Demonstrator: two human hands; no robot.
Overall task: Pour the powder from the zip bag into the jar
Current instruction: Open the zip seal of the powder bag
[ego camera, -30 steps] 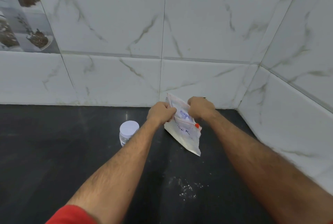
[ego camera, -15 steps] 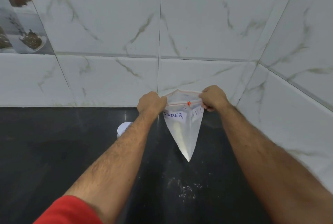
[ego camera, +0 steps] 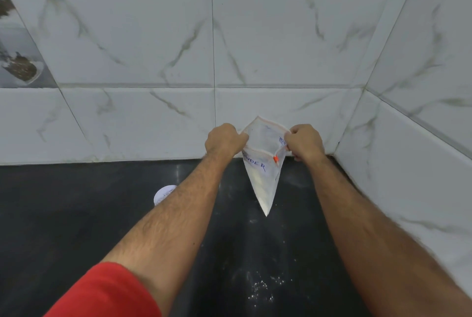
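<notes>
A clear zip bag (ego camera: 263, 178) with white powder and a handwritten "POWDER" label hangs in the air, one corner pointing down at the counter. My left hand (ego camera: 224, 141) pinches the left side of its mouth and my right hand (ego camera: 305, 141) pinches the right side. The mouth is pulled apart, and an orange slider sits at its right end. A small jar with a white lid (ego camera: 163, 193) stands on the black counter (ego camera: 63, 214) to the left, mostly hidden behind my left forearm.
White marble-look tiled walls (ego camera: 281, 35) meet in a corner just behind and to the right of the bag. Spilled white powder specks (ego camera: 263, 288) lie on the counter near me. A patterned tile (ego camera: 18, 61) shows at the far left.
Both hands lifted the bag off the counter and turned it corner-down. They then pulled its mouth wider apart. My forearm now covers most of the jar.
</notes>
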